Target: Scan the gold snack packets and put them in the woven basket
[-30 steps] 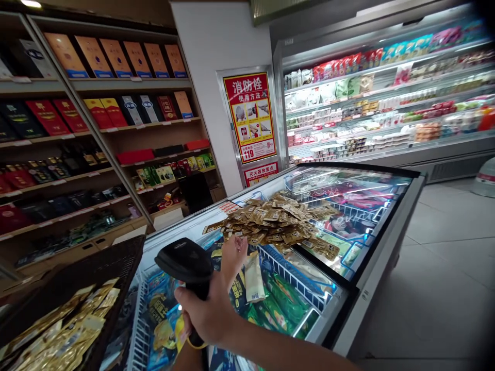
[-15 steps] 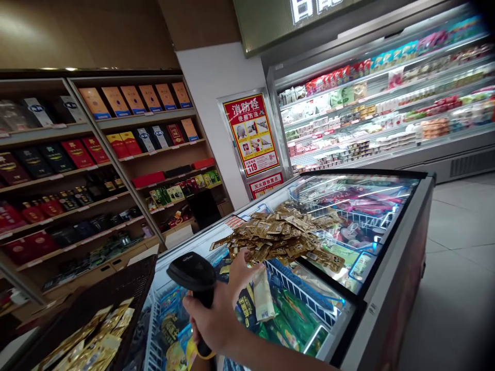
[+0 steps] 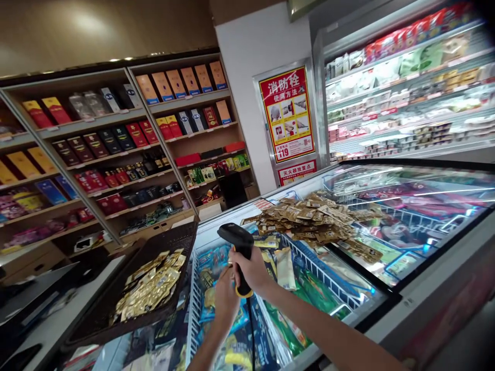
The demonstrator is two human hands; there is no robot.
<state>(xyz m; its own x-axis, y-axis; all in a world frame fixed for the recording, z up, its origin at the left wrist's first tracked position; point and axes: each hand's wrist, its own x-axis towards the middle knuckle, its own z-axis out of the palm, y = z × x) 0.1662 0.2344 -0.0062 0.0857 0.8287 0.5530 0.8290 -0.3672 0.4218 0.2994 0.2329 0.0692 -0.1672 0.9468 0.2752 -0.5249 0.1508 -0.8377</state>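
We grip black barcode scanner in right hand — fingers wrapped shut round handle, nose tilted up-left. Left hand just beside it, fingers drawn together; pinching anything, we cannot tell. Dark woven tray of gold sachets left of grip, long axis slanting up-right, left hand nearer — brown sachet pile ahead-right on chest freezer's glass lid.

1. Retail shop, convenience-store type, is shown.
2. Boxed goods and bottles are stocked on wooden shelving, with price tags fitted.
3. Packaged food is displayed in a refrigerated open case and a glass-topped chest freezer.
4. A handheld barcode scanner is held over the freezer.
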